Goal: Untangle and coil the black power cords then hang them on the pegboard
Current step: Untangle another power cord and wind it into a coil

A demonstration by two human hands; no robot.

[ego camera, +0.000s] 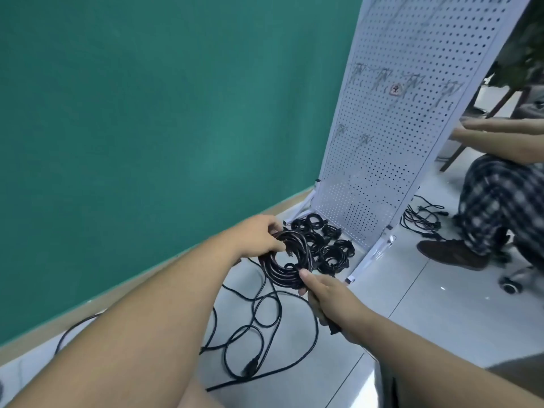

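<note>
Both hands hold one coil of black cord (pixel 287 270) in the air above the floor (pixel 426 313), just in front of the foot of the pegboard (pixel 391 160). The left hand (pixel 259 235) grips the coil's upper left side, fingers curled round its strands. The right hand (pixel 328 294) pinches the lower right side, thumb pressed on top, and a dark cord end sticks out beneath its palm. A pile of coiled cords (pixel 329 248) lies on the floor against the pegboard's bottom edge. Loose cords (pixel 256 328) sprawl in loops on the floor below the hands, near the green wall (pixel 147 113). The white pegboard carries blurred wire hooks (pixel 412 82). More cords (pixel 421 220) lie at its right corner, beside a seated person in checked trousers (pixel 500 207).
</note>
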